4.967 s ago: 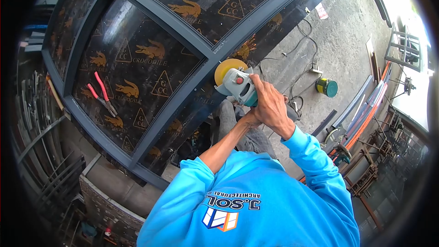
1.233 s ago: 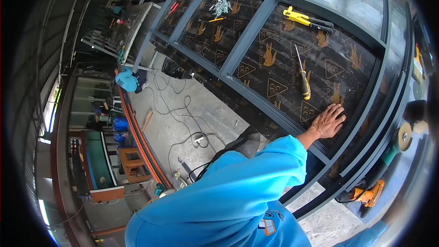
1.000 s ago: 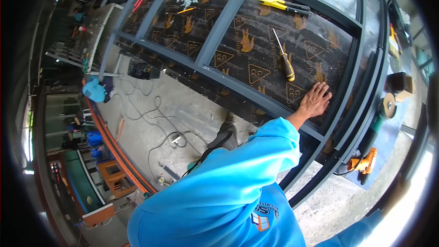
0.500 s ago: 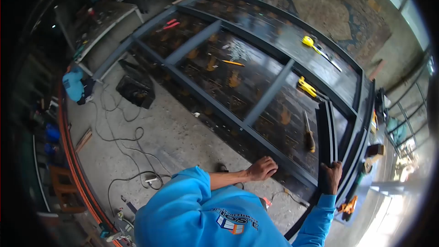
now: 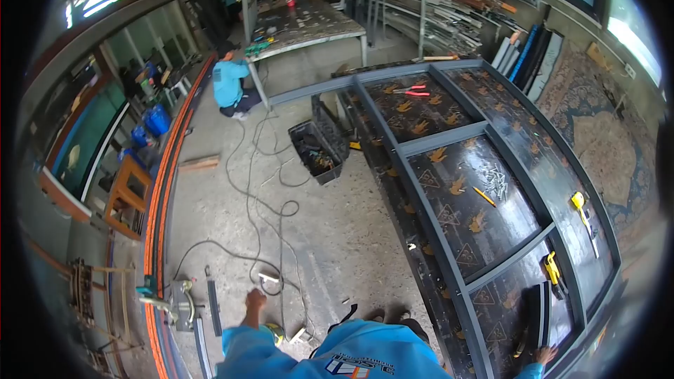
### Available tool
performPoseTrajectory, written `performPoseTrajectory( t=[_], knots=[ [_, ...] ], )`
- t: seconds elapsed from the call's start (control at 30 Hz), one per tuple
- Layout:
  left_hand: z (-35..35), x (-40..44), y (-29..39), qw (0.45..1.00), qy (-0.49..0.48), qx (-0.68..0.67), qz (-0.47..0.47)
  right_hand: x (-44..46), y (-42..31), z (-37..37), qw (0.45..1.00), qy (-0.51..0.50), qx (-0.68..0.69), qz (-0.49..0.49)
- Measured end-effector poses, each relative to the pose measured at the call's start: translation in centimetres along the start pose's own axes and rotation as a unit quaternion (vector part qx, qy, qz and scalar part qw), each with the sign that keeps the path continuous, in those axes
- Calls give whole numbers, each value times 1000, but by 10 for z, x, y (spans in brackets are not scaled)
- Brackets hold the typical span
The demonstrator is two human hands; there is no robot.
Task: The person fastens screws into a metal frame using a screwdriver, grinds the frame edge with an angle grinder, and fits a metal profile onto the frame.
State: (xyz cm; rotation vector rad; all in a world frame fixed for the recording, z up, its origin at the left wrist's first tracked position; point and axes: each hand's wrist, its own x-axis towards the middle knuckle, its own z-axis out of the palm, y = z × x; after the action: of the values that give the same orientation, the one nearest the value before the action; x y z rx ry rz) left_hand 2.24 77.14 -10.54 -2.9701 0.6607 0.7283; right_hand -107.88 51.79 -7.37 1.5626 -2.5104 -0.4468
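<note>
My left hand is held out over the concrete floor, its fingers curled into a fist with nothing visible in them. At the lower right, my right hand grips the near end of short dark grey metal profiles. These lie over the near panel of a large grey metal frame. Beside them is a partly visible screwdriver. A yellow-handled tool lies just beyond. Farther along the worktable are a yellow pencil, a heap of small screws, red-handled pliers and a yellow tape measure.
A black toolbox stands open on the floor, with cables looping nearby. Long orange profiles run along the left, near a saw-like machine. A co-worker crouches by a far table.
My view has swung left and up towards the floor and far table. My left hand has moved from beside the frame out to the left over the floor. My right hand stays at the profiles.
</note>
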Motion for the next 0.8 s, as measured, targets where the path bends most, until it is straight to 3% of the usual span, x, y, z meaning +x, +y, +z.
performPoseTrajectory(
  t=[0.03,0.07,0.1,0.13,0.17,0.2,0.23,0.27,0.3,0.33,0.37,0.5,0.57,0.63,0.7,0.73,0.77,0.8],
  knots=[
    [19,-7,10,998,-30,-58,4,-26,-11,-25,992,64,-92,-65],
    [42,-18,26,999,-11,-45,18,-30,-17,-56,978,-71,-144,-134],
    [67,-13,42,994,-38,-44,88,-13,-16,-47,973,-181,-105,-99],
    [71,-30,76,981,-64,-96,153,-18,-11,-29,980,76,-104,-150],
    [77,-26,118,973,-99,-62,199,-23,-32,-72,976,97,83,-178],
    [86,-33,151,957,-113,-120,238,-19,-41,-100,947,52,205,-241],
    [96,-44,183,937,-134,-181,266,-24,-50,-141,968,-46,139,-204],
    [92,-57,220,916,-141,-207,314,-17,-48,-149,947,-4,146,-285],
    [80,-71,259,892,-143,-239,355,-11,-47,-136,921,117,169,-331],
    [74,-83,294,880,-142,-253,375,-24,-69,-200,922,-37,354,-154],
    [65,-94,325,871,-132,-273,388,-42,-100,-284,911,-120,394,-4],
    [-8,-171,445,800,-221,-371,416,-36,-159,-349,835,-106,535,-72],
    [-48,-211,500,769,-258,-401,426,-47,-208,-383,759,-139,627,-110],
    [-75,-233,544,689,-292,-489,448,-65,-260,-403,680,-184,684,-193],
    [-127,-263,573,564,-385,-577,448,-86,-307,-411,697,-224,637,-240],
    [-140,-266,582,530,-381,-601,462,-104,-330,-421,648,-277,669,-237],
    [-136,-256,592,478,-352,-645,481,-120,-352,-412,642,-234,668,-295],
    [-158,-265,591,483,-363,-656,453,-137,-367,-427,675,-223,624,-325]
  ],
)
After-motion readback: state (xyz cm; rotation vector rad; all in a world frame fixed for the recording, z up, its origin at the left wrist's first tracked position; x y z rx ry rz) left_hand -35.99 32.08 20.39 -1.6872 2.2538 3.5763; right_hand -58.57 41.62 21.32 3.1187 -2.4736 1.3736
